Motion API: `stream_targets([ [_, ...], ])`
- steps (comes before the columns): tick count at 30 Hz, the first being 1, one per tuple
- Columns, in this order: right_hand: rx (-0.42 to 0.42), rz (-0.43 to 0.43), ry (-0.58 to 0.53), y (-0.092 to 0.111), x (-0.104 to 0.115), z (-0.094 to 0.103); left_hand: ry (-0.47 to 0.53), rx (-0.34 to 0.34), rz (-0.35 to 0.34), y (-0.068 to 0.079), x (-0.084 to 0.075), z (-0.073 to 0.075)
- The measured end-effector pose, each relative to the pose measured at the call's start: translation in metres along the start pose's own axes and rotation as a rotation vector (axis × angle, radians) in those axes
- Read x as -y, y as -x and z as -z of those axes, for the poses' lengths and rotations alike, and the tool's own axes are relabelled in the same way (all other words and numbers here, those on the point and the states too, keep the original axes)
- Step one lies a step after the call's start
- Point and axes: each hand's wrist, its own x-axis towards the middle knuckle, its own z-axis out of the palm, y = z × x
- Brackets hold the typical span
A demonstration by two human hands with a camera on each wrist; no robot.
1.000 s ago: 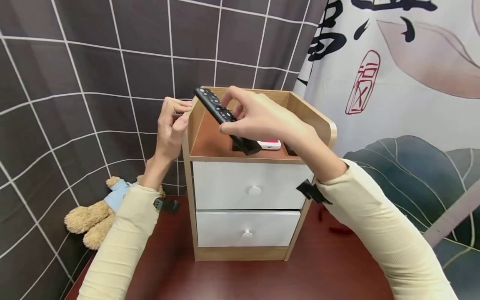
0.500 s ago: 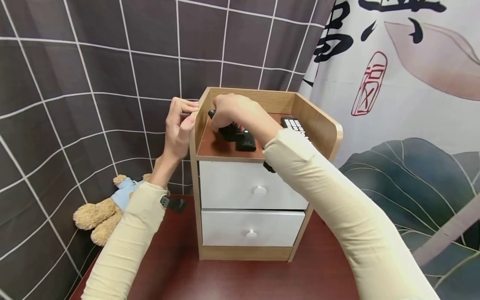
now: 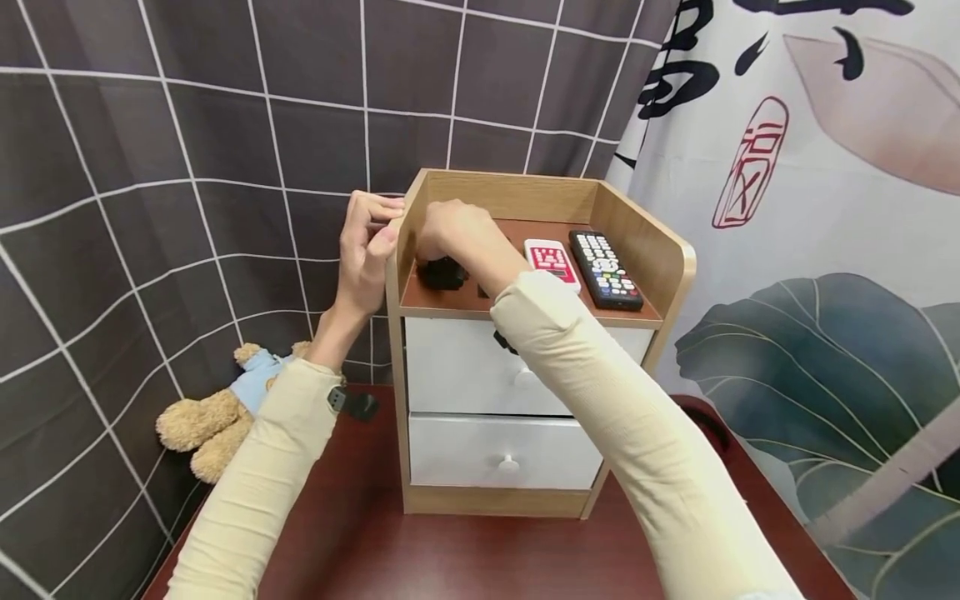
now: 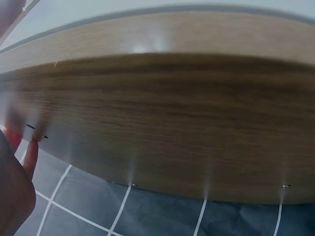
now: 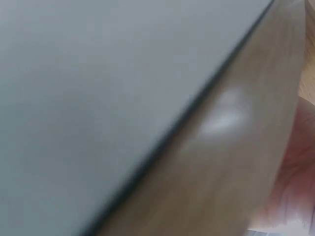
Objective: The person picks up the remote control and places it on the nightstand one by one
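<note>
A small wooden cabinet [image 3: 495, 502] with two white drawers stands on the dark red table. My left hand [image 3: 367, 250] holds the upper left edge of its side panel, fingers bent at the top and thumb lower down. In the left wrist view a fingertip [image 4: 32, 147] meets the wood. My right hand [image 3: 457, 233] reaches down into the left part of the open top tray, fingers hidden behind its back. Beneath it shows the dark end of a black remote control [image 3: 442, 273]. The right wrist view has part of that hand [image 5: 295, 167] behind a wooden edge.
To the right in the tray lie a white remote with a red face [image 3: 551, 260] and a black remote with pale buttons [image 3: 606, 271]. A teddy bear [image 3: 217, 417] in a blue shirt leans at the left, by the grey grid curtain [image 3: 262, 142]. A printed cloth [image 3: 817, 242] hangs at the right.
My right hand has carried the black remote from above the tray down into its left part. My left hand has kept its hold on the side panel. The head view has shifted slightly.
</note>
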Motion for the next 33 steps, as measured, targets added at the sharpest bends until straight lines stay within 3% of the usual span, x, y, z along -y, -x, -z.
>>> stream_targets([
  [6, -0.034, 0.042, 0.009, 0.01, -0.007, 0.003, -0.009, 0.002, 0.013, -0.001, -0.002, 0.0],
  [11, -0.176, 0.16, 0.006, 0.026, -0.026, 0.005, -0.019, 0.007, 0.022, 0.0, -0.003, 0.002],
  [16, -0.297, 0.308, -0.036, 0.034, -0.056, 0.003, -0.078, 0.06, 0.002, -0.001, -0.005, 0.008],
  [22, -0.404, 0.412, -0.21, 0.042, -0.098, 0.005, -0.2, 0.204, -0.079, -0.007, -0.009, 0.023],
  [28, -0.423, 0.356, -0.271, 0.07, -0.151, 0.014, -0.317, 0.414, -0.005, -0.019, -0.025, 0.044],
  [33, -0.417, 0.312, -0.334, 0.076, -0.193, 0.016, -0.434, 0.543, 0.059, -0.031, -0.037, 0.061],
])
